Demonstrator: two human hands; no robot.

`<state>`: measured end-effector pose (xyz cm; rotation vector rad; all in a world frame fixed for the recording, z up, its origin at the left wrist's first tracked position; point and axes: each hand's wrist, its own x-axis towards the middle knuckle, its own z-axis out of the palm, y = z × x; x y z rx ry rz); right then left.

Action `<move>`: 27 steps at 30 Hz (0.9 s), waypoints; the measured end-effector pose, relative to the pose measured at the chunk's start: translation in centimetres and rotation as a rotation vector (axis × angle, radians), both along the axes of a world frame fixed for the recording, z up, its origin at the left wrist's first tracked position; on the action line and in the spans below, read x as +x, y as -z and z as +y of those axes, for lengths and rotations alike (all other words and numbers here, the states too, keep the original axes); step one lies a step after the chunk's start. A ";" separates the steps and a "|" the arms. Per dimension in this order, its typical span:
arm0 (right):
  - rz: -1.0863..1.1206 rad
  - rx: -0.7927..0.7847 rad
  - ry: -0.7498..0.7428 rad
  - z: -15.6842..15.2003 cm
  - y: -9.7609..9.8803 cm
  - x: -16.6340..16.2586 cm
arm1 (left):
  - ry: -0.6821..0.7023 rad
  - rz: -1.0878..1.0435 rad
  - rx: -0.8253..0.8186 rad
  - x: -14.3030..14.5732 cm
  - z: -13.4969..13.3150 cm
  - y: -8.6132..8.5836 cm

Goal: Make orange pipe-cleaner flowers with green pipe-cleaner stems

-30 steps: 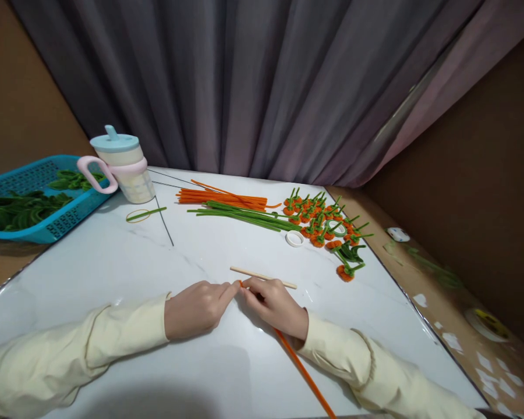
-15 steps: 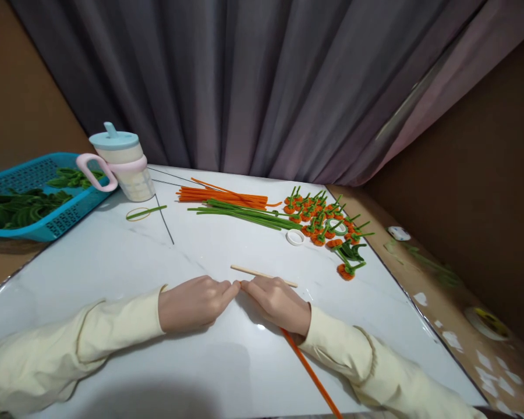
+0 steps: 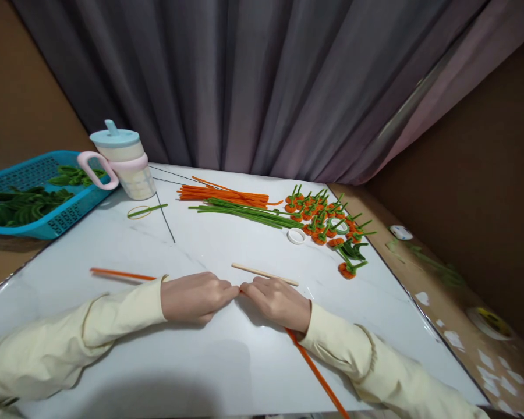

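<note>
My left hand [image 3: 199, 298] and my right hand [image 3: 276, 299] meet fingertip to fingertip low over the white table, both closed in a pinch. Between them a sliver of an orange pipe cleaner [image 3: 317, 370] shows; its long end runs out under my right wrist toward the near edge. Another orange length [image 3: 122, 273] sticks out to the left behind my left wrist. Whether the two ends belong to one piece is hidden by my hands. Just beyond my right hand lies a thin wooden stick [image 3: 262, 273], partly covered by the knuckles.
Orange pipe cleaners [image 3: 222, 195] and green ones [image 3: 248, 215] lie in bundles at the back. Right of them are several small orange pumpkins [image 3: 318, 237] with green stems and a white ring [image 3: 296, 235]. At left stand a cup [image 3: 135, 174] and a blue basket [image 3: 65, 218] of green pieces.
An orange end now shows left of my left wrist, where none was visible before. My hands stay pinched together, the left one slightly shifted.
</note>
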<state>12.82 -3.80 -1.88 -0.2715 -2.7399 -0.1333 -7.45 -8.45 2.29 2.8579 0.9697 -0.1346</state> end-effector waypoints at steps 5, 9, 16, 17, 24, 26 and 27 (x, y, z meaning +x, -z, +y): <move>0.004 0.007 -0.002 0.1 -0.2 -0.1 | -0.030 -0.101 -0.106 -0.5 0.4 0.0; 0.030 0.025 0.009 0.2 -0.2 -0.1 | -0.071 -0.211 -0.191 -0.8 1.0 -0.3; 0.031 -0.042 0.073 0.0 0.2 0.2 | -0.164 -0.376 -0.251 -0.9 1.5 -0.1; 0.028 -0.047 0.074 0.0 0.2 0.2 | -0.169 -0.377 -0.258 -1.0 1.5 -0.1; 0.044 -0.046 0.043 -0.1 0.2 0.1 | -0.176 -0.352 -0.299 -1.0 1.3 -0.4; 0.066 -0.025 0.032 -0.1 0.1 0.0 | -0.174 -0.352 -0.305 -0.9 1.2 -0.4; 0.078 -0.015 0.031 -0.2 0.1 0.0 | -0.174 -0.353 -0.306 -0.9 1.2 -0.5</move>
